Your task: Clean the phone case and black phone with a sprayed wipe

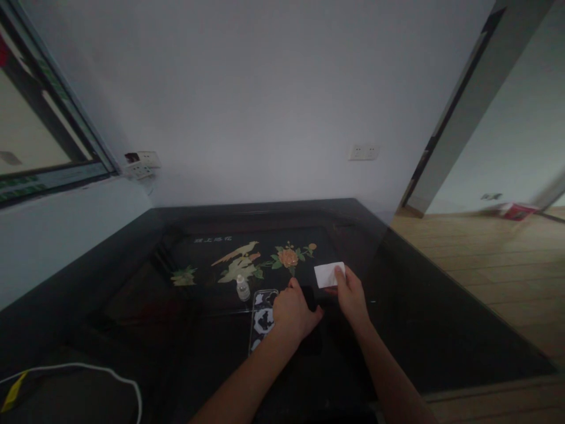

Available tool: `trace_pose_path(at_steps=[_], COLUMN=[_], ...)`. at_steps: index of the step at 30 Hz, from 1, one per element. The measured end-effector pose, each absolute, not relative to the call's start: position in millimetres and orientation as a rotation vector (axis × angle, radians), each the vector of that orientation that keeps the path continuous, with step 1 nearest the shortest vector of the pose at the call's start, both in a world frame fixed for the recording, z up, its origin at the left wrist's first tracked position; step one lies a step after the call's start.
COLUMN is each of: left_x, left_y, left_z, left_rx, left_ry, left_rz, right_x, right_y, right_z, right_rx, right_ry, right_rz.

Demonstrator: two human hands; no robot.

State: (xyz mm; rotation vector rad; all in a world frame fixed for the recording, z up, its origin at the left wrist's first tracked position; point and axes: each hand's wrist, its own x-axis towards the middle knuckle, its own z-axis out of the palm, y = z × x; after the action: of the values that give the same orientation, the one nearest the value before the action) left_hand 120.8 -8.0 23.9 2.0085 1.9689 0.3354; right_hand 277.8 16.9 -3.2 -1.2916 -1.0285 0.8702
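My left hand (291,315) is curled over a dark flat object (309,297) on the black table (419,318), fingers closed on it. Just left of that hand lies a phone case (261,318) with a black-and-white pattern. My right hand (351,294) pinches a small white cloth or paper (327,274), held just above the table. A small clear bottle (242,287) with a white cap stands upright left of the hands, beside the case.
The table top carries an inlaid bird and flower picture (256,259). A white cable (88,371) lies at the front left. Wall sockets (362,152) sit behind. A window (39,135) is at left; wooden floor (485,253) and a doorway at right.
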Motion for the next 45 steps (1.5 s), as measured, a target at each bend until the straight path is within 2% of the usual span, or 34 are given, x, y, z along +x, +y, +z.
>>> trace_pose_path(at_steps=[10, 18, 24, 29, 34, 39, 45], left_x=[102, 70, 60, 53, 53, 63, 72], left_y=[-8, 9, 3, 6, 2, -6, -9], left_z=[40, 37, 38, 32, 23, 20, 16], left_rx=[1.948, 1.37, 0.823, 0.529, 0.397, 0.397, 0.504], left_ry=[1.879, 1.31, 1.103, 0.779, 0.529, 0.504, 0.608], left_rz=[0.508, 0.638, 0.814, 0.716, 0.779, 0.749, 0.73], right_x=[276, 275, 273, 271, 267, 259, 253], right_y=[18, 16, 17, 18, 16, 2, -10], right_z=[-3, 0, -3, -5, 0, 9, 14], right_rx=[-1.299, -1.29, -1.312, -1.305, -1.256, -1.221, -1.098], right_ry=[-1.013, -1.036, -1.007, -1.01, -1.027, -1.193, -1.753], right_rz=[0.854, 0.932, 0.923, 0.928, 0.913, 0.661, 0.323])
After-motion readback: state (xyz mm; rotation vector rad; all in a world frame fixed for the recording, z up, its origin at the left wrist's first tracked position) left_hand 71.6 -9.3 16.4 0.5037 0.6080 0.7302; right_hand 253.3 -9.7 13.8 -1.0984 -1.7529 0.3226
